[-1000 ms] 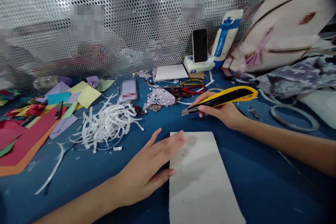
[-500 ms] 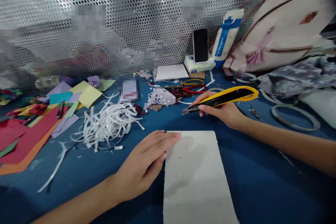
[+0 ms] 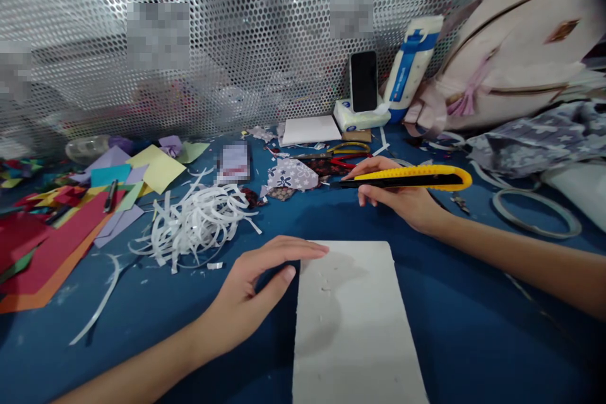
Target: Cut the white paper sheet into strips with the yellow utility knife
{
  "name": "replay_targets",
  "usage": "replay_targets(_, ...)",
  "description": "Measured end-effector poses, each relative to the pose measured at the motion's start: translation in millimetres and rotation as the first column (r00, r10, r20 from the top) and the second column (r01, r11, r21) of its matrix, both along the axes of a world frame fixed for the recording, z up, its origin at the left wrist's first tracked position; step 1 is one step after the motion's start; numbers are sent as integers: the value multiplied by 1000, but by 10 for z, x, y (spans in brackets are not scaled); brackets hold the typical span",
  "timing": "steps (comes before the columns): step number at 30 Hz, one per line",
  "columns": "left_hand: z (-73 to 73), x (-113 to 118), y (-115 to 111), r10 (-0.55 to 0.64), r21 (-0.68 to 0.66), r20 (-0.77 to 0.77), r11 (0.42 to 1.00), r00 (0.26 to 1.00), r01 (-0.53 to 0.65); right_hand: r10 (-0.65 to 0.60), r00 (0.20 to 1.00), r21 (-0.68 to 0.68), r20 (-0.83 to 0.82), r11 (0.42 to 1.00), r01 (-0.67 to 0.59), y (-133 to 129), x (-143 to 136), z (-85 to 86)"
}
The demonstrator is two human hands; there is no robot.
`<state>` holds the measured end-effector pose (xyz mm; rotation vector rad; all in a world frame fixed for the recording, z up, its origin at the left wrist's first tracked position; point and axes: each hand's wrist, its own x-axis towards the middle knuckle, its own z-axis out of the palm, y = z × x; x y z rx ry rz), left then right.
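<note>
A pale board (image 3: 355,322) lies flat on the blue table, its lower end cut off by the frame. My left hand (image 3: 258,290) is at its upper left corner, fingertips over the top edge, thumb apart from the fingers, holding nothing. Above and to the right of the board, my right hand (image 3: 398,196) grips a yellow and black utility knife (image 3: 416,177) in the air. The knife's front end points left, and its handle reaches out to the right past the hand.
Curled white paper strips (image 3: 196,224) lie left of centre, with coloured paper (image 3: 61,233) farther left. Behind are scissors (image 3: 348,149), fabric scraps (image 3: 291,175), a phone (image 3: 363,82) and a bottle (image 3: 411,66). A tape ring (image 3: 537,213) and backpack (image 3: 516,44) are at right.
The knife has turned in my right hand and now lies nearly level. My left hand's thumb and fingers have spread farther apart, and its wrist has shifted slightly left.
</note>
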<state>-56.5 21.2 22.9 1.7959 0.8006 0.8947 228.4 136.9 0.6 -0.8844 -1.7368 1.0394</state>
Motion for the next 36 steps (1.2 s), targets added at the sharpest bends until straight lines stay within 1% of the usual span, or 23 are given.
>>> replay_targets(4,2,4,13,18,-35,18,999,1000,-17,-2,1000,2,6,1000,2,-5,-2,13)
replay_targets(9,-9,9,32,11,1,23,1000,1000,-11,-10,1000,-1,23,1000,10,-11,2,21)
replay_targets(11,16,19,17,-10,39,11,999,1000,10,-16,1000,1,27,1000,16,-10,2,17)
replay_targets(13,63,41,-24,-58,131,-31,989,998,62,-16,1000,-2,19,1000,16,-8,4,6)
replay_targets(15,105,75,-97,-146,259,-119,950,982,173,-6,1000,-23,-6,1000,6,-5,6,-11)
replay_targets(16,111,96,-144,-200,317,-187,915,962,251,-1,1000,-40,-24,999,1,-3,7,-18)
replay_targets(18,80,141,-243,-261,405,-336,827,905,389,-2,998,-76,-59,997,-2,1,5,-29)
replay_targets(19,45,161,-287,-233,448,-403,793,885,413,-5,997,-89,-71,996,-2,2,2,-29)
replay_targets(20,1,176,-321,-172,497,-448,768,877,404,-8,997,-96,-82,995,0,4,-3,-27)
replay_targets(21,-43,185,-341,-105,522,-492,759,864,389,-11,996,-99,-92,995,2,5,-8,-23)
replay_targets(22,-80,184,-343,-74,508,-552,759,830,406,-12,995,-99,-102,995,2,6,-14,-17)
replay_targets(23,-104,172,-327,-48,499,-564,776,825,386,-13,994,-99,-109,995,2,7,-19,-11)
replay_targets(24,-112,149,-294,-61,437,-591,813,804,383,-13,993,-99,-117,995,1,8,-24,-8)
replay_targets(25,-105,118,-246,-96,334,-625,864,774,377,-13,992,-99,-125,995,0,9,-26,-6)
replay_targets(26,-87,79,-188,-90,284,-608,903,789,322,-12,991,-99,-133,995,-1,10,-25,-8)
replay_targets(27,-62,38,-126,-48,258,-580,936,813,239,-11,990,-100,-141,995,-3,10,-23,-13)
replay_targets(28,-38,-2,-63,-11,218,-572,962,820,165,-9,989,-101,-150,995,-6,11,-18,-20)
replay_targets(29,-19,-37,-5,27,202,-571,973,820,108,-6,987,-103,-158,995,-10,11,-11,-29)
replay_targets(30,-9,-64,45,49,198,-582,977,812,83,-2,986,-105,-165,994,-15,12,-4,-37)
replay_targets(33,-33,-98,132,39,225,-611,966,791,126,18,984,-112,-177,993,-38,10,12,-54)
replay_targets(36,-80,-90,145,7,234,-610,957,793,172,30,982,-123,-185,991,-54,0,17,-53)
